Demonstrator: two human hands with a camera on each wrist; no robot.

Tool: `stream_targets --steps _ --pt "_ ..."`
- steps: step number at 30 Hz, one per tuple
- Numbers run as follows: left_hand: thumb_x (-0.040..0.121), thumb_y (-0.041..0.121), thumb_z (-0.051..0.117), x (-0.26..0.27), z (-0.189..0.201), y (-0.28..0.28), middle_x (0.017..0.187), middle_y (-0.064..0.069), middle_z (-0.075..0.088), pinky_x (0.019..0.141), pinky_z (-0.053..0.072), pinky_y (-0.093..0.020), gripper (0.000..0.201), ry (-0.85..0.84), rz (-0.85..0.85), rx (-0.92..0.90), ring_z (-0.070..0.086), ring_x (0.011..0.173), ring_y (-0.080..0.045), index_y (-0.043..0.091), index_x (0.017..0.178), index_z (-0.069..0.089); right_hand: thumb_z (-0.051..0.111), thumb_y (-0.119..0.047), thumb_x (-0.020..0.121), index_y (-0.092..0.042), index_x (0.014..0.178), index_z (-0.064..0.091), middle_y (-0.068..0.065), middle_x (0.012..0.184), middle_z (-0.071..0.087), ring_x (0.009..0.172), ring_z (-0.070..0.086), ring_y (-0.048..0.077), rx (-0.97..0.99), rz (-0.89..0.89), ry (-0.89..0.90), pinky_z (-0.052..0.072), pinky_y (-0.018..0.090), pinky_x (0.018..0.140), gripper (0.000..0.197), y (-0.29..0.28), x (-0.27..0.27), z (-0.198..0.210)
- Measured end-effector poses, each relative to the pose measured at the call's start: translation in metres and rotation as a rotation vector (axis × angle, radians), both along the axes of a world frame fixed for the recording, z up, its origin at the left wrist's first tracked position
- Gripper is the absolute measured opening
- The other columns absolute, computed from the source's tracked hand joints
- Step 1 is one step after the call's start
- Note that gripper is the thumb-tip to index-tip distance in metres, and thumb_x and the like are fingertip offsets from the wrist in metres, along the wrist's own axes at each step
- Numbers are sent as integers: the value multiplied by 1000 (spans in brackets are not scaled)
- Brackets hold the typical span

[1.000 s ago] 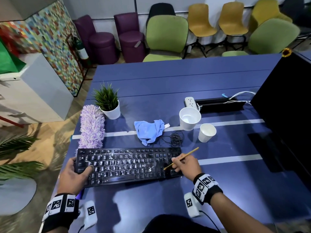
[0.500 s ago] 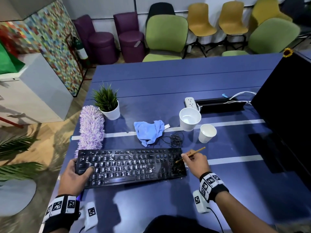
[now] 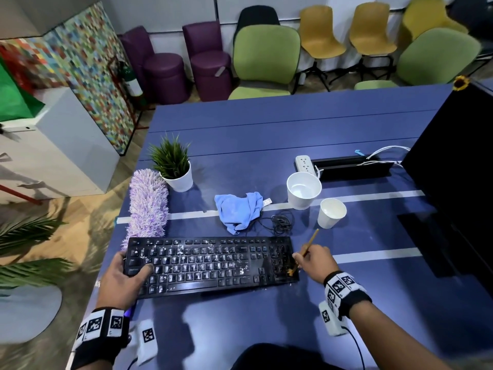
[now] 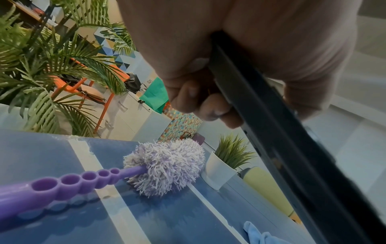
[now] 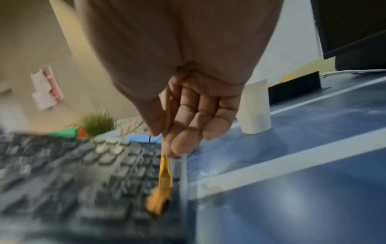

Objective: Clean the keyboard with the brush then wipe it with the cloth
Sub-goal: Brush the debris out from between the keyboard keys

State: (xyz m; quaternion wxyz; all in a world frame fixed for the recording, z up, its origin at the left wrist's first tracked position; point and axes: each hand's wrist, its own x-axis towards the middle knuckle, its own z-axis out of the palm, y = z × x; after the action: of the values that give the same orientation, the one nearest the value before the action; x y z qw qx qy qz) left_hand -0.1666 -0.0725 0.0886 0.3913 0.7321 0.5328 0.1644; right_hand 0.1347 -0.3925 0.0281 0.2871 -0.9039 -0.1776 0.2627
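Since half a second ago your right hand (image 3: 314, 260) has drawn the small wooden-handled brush (image 3: 304, 253) back toward you along the right end of the black full-size keyboard (image 3: 210, 263), so its orange bristle tip now sits at the near right corner of the keys instead of near the far row. You pinch the thin handle between thumb and curled fingers (image 5: 188, 125), the handle slanting up and away to the right; the right wrist view is blurred, though the bristles (image 5: 157, 201) show touching the keys close to the keyboard's right edge. Your left hand (image 3: 125, 279) grips the keyboard's left end, thumb lying on the keys and fingers (image 4: 211, 109) curled under the edge, and that end looks raised off the blue table (image 3: 293, 129). White dust speckles the left and middle keys, while the right block looks darker. Behind the keyboard the crumpled light-blue cloth (image 3: 240, 212) lies on the table, near but apart from it, with a coiled black cable (image 3: 281, 222) just to its right. A fluffy purple duster (image 3: 148, 204) lies along the left side, its head beside a small potted green plant in a white pot (image 3: 174, 166). Two white paper cups (image 3: 304, 189) stand behind your right hand.
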Motion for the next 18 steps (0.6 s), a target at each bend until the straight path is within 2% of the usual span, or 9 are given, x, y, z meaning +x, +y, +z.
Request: stream_targets --steps 3,6,9,12,14,18 --pt "61 36 74 0 0 0 93 -9 71 82 54 -45 50 25 -14 23 67 81 -25 24 104 53 64 -33 87 -21 63 60 1 59 69 62 66 17 56 22 37 55 31 68 26 6 1 6" --pt "58 40 71 0 1 0 96 -10 70 85 52 -43 53 30 -21 38 66 85 -26 22 106 54 61 -37 84 -23 61 56 -1 65 66 71 64 21 -77 66 -4 52 31 67 28 7 5 4" --pt "53 47 68 1 3 1 94 -7 68 86 51 -42 58 26 -29 59 65 86 -26 23 104 54 64 -32 86 -19 69 67 -2 68 72 74 68 18 54 -27 -13 55 33 76 22 12 11 10" --pt "63 36 76 5 4 1 96 -11 69 82 48 -38 51 32 -36 57 63 85 -25 19 105 54 65 -29 89 -17 79 68 1 74 72 80 68 19 141 -75 -101 52 28 76 16 16 14 14" --pt "69 29 79 8 5 3 98 -13 69 81 45 -37 46 44 -51 66 62 86 -25 15 106 55 62 -30 91 -17 77 66 1 69 66 82 67 22 86 -35 -94 50 29 74 20 16 8 10" --pt "58 41 71 9 3 8 94 -9 68 82 47 -38 56 19 -65 62 64 87 -26 16 106 55 59 -34 90 -17 68 61 1 66 64 80 66 24 -112 93 17 48 31 70 28 4 -4 -6"
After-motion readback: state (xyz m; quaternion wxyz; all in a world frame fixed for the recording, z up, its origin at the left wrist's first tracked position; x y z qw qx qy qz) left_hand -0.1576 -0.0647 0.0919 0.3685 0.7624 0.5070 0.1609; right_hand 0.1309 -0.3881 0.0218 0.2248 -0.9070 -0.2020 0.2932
